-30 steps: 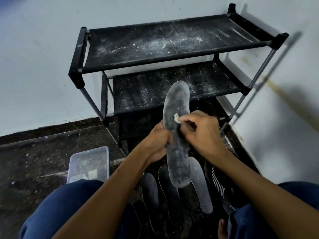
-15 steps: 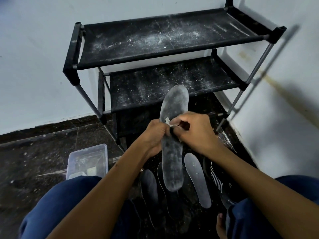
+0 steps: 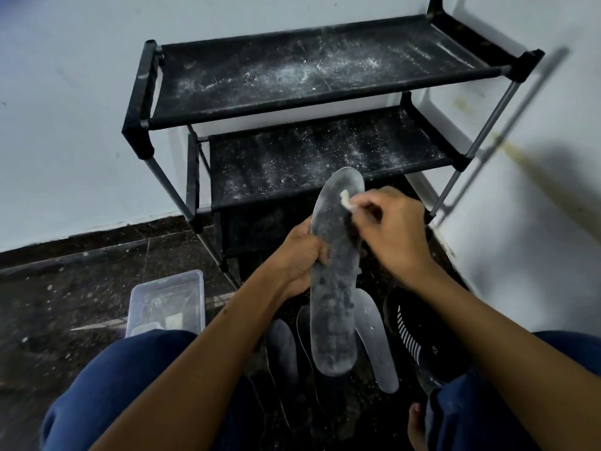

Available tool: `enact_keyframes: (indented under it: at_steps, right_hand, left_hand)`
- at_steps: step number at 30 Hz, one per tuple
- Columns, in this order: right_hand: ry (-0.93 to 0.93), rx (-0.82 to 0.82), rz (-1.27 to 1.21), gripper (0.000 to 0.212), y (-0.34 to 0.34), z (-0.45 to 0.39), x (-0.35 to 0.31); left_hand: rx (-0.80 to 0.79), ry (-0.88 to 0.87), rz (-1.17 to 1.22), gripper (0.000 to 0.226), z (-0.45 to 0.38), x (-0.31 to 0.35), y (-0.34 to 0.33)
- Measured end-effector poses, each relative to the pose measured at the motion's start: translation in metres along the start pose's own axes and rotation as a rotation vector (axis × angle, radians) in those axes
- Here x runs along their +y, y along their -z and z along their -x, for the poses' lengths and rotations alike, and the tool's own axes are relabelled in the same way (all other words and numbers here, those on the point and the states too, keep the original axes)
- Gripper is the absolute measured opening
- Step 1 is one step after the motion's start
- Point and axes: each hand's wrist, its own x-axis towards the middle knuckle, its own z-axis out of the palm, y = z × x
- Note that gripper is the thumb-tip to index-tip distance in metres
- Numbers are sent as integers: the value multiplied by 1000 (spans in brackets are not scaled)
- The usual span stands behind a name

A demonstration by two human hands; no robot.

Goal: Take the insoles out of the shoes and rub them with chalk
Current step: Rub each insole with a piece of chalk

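A long grey insole (image 3: 331,288), dusted white, stands upright in front of me. My left hand (image 3: 300,255) grips its left edge near the middle. My right hand (image 3: 395,229) pinches a small white piece of chalk (image 3: 345,199) and presses it on the insole's upper part near the toe end. On the dark floor below lie other insoles: a pale one (image 3: 375,340) to the right, a dark one (image 3: 284,346) to the left, and one partly hidden behind the held insole. A black shoe (image 3: 419,340) with white stripes lies at the right.
A black two-shelf rack (image 3: 309,79) speckled with white dust stands against the wall ahead. A clear plastic box (image 3: 166,301) holding chalk pieces sits on the floor at left. My knees in blue trousers (image 3: 130,385) frame the bottom. A white wall closes the right side.
My right hand has moved the chalk up the insole, from its middle toward the toe end. The left hand keeps the same grip on the insole.
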Motion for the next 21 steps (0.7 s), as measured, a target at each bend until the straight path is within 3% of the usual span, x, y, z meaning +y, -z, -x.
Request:
enact_keyframes:
  at_steps: [3,8,13,19,21]
  right_hand:
    - [-59,26,43,16,0,0,3]
    - [33,-185,-30,16,-8,12,-4]
    - [-82,16,82,18,9,-7,9]
    - [101,-196,6,14,-2,17,-8]
    - [77,-112,25,12,3,8,-3]
  left_hand:
    - [-7,8,-33,73,0,-3,0]
    - [43,3,-61,74,-3,-5,1]
    - [-82,41,-11,76,-1,-6,-5]
    - [-20,34,-50,70,-6,-10,-8]
    - [-59,53,-24,69,-4,-9,-10]
